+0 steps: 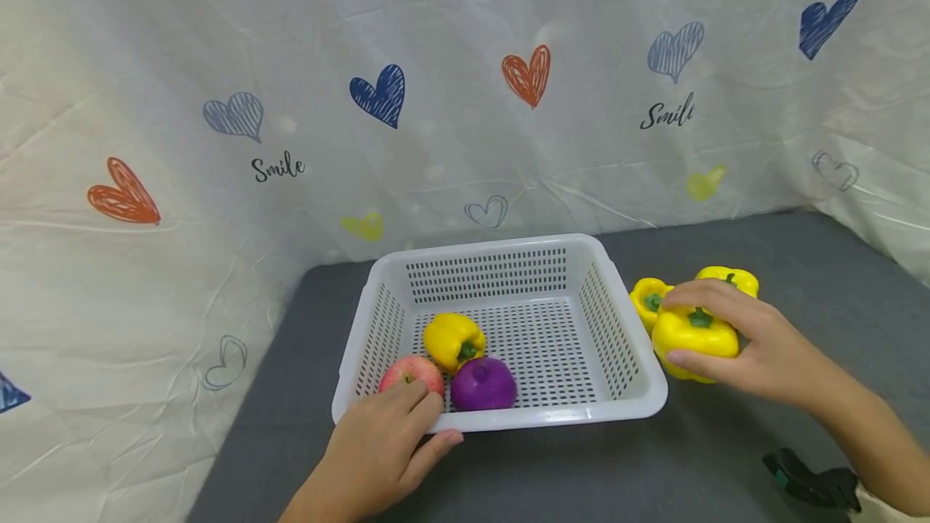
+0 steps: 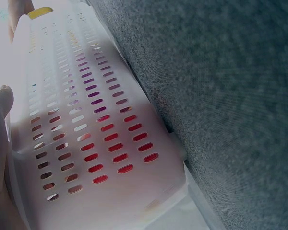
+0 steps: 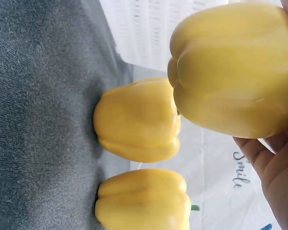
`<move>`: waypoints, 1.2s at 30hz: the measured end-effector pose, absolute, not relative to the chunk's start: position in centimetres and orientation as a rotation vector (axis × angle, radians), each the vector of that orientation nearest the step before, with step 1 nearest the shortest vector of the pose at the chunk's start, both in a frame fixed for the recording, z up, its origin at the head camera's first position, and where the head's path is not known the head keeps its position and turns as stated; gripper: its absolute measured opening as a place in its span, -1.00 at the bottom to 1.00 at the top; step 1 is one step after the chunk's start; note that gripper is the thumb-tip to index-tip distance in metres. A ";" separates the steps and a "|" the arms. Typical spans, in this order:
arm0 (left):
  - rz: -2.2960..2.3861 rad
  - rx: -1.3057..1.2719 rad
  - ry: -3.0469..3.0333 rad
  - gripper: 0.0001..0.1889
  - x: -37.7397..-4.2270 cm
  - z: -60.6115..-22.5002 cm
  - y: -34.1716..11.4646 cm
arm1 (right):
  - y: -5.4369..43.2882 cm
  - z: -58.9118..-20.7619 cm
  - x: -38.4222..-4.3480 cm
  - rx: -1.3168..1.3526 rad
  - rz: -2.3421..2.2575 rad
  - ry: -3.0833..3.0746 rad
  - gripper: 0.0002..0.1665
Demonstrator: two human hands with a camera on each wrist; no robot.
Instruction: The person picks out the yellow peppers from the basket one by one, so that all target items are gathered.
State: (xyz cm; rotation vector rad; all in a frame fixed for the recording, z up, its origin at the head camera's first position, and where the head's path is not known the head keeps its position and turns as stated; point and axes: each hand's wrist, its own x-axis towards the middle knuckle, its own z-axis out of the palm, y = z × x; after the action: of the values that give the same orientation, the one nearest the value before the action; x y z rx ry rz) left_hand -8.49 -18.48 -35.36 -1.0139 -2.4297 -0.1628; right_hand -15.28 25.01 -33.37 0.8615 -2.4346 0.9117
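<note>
My right hand [image 1: 770, 345] grips a yellow bell pepper [image 1: 693, 341] between fingers and thumb, its green stem facing up. In the right wrist view this bell pepper [image 3: 235, 72] is held higher than two other yellow bell peppers [image 3: 137, 120] standing on the table. My left hand [image 1: 385, 446] holds the near rim of a white slotted plastic basket [image 1: 552, 418], fingers over the edge and thumb outside. Inside the basket lie a red apple [image 1: 416, 370] beside the fingers, a purple onion [image 1: 483, 386] and a yellow bell pepper [image 1: 452, 337].
A dark grey cloth [image 1: 291, 394] covers the table. Behind it hangs a pale curtain [image 1: 450, 160] printed with hearts. A black device [image 1: 810, 479] sits by my right wrist. The basket's right wall stands close to the peppers on the table.
</note>
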 end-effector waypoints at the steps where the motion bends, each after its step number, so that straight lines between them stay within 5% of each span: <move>1: -0.164 -1.011 -2.436 -0.59 -8.5 -35.3 -18.5 | 25.0 -33.4 -15.3 0.849 0.909 -2.439 -0.21; 36: -0.164 -0.989 -2.463 -0.59 -8.4 -35.2 -18.4 | 25.1 -36.6 -15.9 1.022 0.833 -2.527 -0.12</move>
State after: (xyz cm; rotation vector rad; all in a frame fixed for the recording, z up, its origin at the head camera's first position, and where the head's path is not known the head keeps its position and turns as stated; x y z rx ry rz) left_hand -8.36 -18.36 -35.22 -0.9888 -2.4634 -0.1644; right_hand -15.89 25.09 -36.64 1.0220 -2.5269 0.8332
